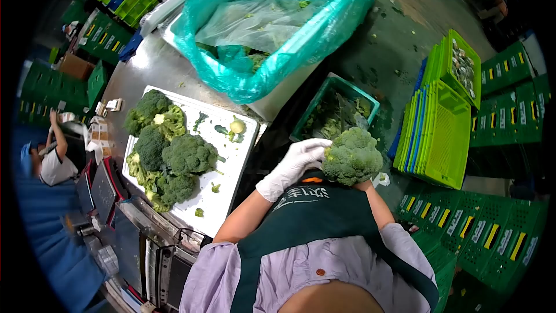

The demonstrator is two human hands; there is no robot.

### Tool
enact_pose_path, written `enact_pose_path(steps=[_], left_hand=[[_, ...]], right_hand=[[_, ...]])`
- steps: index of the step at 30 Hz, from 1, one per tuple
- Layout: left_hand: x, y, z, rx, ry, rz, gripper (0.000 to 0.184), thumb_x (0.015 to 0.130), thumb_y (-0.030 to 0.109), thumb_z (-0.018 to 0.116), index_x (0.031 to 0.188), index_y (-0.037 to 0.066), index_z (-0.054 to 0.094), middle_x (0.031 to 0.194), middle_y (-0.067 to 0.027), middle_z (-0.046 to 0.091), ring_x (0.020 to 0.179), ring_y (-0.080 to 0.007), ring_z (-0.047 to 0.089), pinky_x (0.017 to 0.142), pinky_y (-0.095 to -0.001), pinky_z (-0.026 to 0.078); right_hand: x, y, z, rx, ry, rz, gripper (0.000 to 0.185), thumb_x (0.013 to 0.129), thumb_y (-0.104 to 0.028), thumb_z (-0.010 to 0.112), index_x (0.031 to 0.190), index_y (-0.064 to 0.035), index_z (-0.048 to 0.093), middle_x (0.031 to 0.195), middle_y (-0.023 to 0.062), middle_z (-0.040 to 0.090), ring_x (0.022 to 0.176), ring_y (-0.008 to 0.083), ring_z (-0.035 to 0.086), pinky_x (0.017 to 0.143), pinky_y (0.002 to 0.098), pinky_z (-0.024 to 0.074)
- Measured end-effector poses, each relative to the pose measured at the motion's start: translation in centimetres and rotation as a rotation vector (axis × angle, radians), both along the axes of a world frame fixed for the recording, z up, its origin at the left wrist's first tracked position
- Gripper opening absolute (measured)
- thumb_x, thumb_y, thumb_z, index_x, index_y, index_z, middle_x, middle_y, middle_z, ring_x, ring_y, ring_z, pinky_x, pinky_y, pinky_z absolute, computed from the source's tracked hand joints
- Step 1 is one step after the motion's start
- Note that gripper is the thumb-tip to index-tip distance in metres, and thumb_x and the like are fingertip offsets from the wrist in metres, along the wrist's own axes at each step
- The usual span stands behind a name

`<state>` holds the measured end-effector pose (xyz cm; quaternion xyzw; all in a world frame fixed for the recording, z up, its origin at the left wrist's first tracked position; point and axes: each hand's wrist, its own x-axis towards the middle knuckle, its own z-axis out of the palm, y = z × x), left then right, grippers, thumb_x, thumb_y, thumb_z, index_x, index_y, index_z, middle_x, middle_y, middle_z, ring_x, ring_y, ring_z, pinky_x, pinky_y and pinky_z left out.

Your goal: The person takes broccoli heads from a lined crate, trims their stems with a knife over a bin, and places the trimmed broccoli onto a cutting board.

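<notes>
A large broccoli head (352,156) is held up in front of my apron. My left hand (295,165), in a white glove, touches its left edge with the fingers bent; the fingertips are partly behind the florets. My right hand is hidden behind the broccoli, and only the wrist shows below it. On the left, a white board (226,139) bears several broccoli heads (188,155), a pale cut stem piece (237,126) and leaf scraps. Just beyond my hands stands a green crate (301,119) with leaves and trimmings in it.
A white box lined with a green plastic bag (231,75) stands ahead, with broccoli inside. Lime-green crates (449,133) are stacked at the right, dark green crates (486,226) behind and below them. Another person (55,159) is at the far left.
</notes>
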<state>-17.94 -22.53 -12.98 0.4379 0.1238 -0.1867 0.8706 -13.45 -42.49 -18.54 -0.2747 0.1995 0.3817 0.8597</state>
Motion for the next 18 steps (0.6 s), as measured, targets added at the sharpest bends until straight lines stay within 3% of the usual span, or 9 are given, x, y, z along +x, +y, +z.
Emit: enact_pose_path(steps=[5, 6, 8, 9, 11, 13, 15, 17, 18], left_hand=[[0.4, -1.3, -0.7, 0.07, -0.033, 0.075, 0.014, 0.086, 0.012, 0.062, 0.099, 0.005, 0.063, 0.076, 0.0029, 0.055, 0.062, -0.0037, 0.041, 0.055, -0.0184, 0.032], [0.5, -1.4, -0.6, 0.172, -0.058, 0.095, 0.011, 0.086, 0.01, 0.061, 0.095, 0.004, 0.064, 0.077, 0.0026, 0.057, 0.062, -0.0053, 0.045, 0.056, -0.0207, 0.037], [1.1, -1.7, -2.7, 0.699, -0.186, 0.149, 0.011, 0.082, 0.005, 0.06, 0.091, 0.001, 0.063, 0.079, -0.0038, 0.063, 0.076, -0.0156, 0.06, 0.073, -0.0272, 0.048], [1.4, -1.1, -5.3, 1.019, -0.467, 0.256, 0.015, 0.078, 0.004, 0.06, 0.092, 0.002, 0.064, 0.092, -0.0089, 0.063, 0.087, -0.0223, 0.061, 0.079, -0.0314, 0.048], [1.1, -0.4, -8.0, 1.045, -0.371, 0.126, 0.027, 0.075, 0.005, 0.06, 0.102, 0.004, 0.064, 0.116, -0.0149, 0.055, 0.106, -0.0295, 0.054, 0.089, -0.0361, 0.045], [0.2, 0.3, -4.0, 1.229, -0.277, -0.107, 0.065, 0.072, 0.009, 0.062, 0.135, 0.013, 0.045, 0.148, -0.018, 0.023, 0.138, -0.0327, 0.021, 0.106, -0.0367, 0.032], [0.1, 1.4, -4.9, 0.599, -0.345, -0.021, 0.071, 0.069, 0.01, 0.063, 0.137, 0.013, 0.043, 0.15, -0.0142, 0.019, 0.14, -0.0289, 0.017, 0.105, -0.0376, 0.032], [-0.7, 2.8, -3.3, -0.425, -0.144, -0.049, 0.085, 0.07, 0.007, 0.062, 0.146, 0.019, 0.025, 0.15, -0.0077, 0.02, 0.138, -0.0267, 0.021, 0.104, -0.0455, 0.033], [-1.5, 3.0, -2.0, -0.519, -0.15, -0.025, 0.086, 0.073, 0.009, 0.062, 0.147, 0.019, 0.019, 0.15, -0.0073, 0.02, 0.137, -0.0273, 0.025, 0.102, -0.047, 0.035]], right_hand=[[-0.3, -1.3, 0.0, -0.07, -0.025, 0.034, 0.052, 0.093, -0.041, 0.045, 0.129, -0.0022, 0.045, 0.122, 0.0144, 0.054, 0.104, 0.0232, 0.057, 0.085, 0.0383, 0.0496], [-0.3, -1.6, 0.0, -0.086, -0.029, 0.042, 0.052, 0.093, -0.041, 0.045, 0.129, -0.0021, 0.045, 0.122, 0.0145, 0.054, 0.104, 0.0233, 0.057, 0.085, 0.0383, 0.0495], [-0.1, -2.4, -0.1, -0.12, -0.054, 0.066, 0.052, 0.093, -0.041, 0.045, 0.129, -0.002, 0.045, 0.122, 0.0146, 0.054, 0.104, 0.0234, 0.057, 0.085, 0.0385, 0.0494], [0.2, -2.5, -0.2, -0.133, -0.067, 0.078, 0.052, 0.093, -0.04, 0.045, 0.129, -0.0019, 0.045, 0.122, 0.0146, 0.054, 0.104, 0.0234, 0.057, 0.085, 0.0385, 0.0494], [0.7, -2.5, -0.3, -0.149, -0.092, 0.108, 0.052, 0.093, -0.04, 0.045, 0.129, -0.0017, 0.045, 0.122, 0.0147, 0.054, 0.105, 0.0235, 0.057, 0.086, 0.0386, 0.0493], [1.3, -2.5, -0.2, -0.163, -0.121, 0.138, 0.053, 0.093, -0.04, 0.045, 0.129, -0.0015, 0.045, 0.122, 0.0148, 0.054, 0.105, 0.0236, 0.057, 0.086, 0.0387, 0.0492], [2.0, -2.1, -0.2, -0.159, -0.159, 0.174, 0.053, 0.093, -0.04, 0.045, 0.129, -0.0014, 0.045, 0.122, 0.0149, 0.053, 0.105, 0.0237, 0.057, 0.086, 0.0389, 0.0491], [3.0, -1.5, -0.1, -0.13, -0.226, 0.214, 0.053, 0.093, -0.04, 0.045, 0.129, -0.0012, 0.045, 0.122, 0.015, 0.053, 0.105, 0.0238, 0.056, 0.087, 0.039, 0.049], [3.6, -0.9, 0.0, -0.112, -0.263, 0.239, 0.053, 0.093, -0.04, 0.045, 0.129, -0.0011, 0.045, 0.122, 0.0151, 0.053, 0.106, 0.0239, 0.056, 0.087, 0.039, 0.049]])
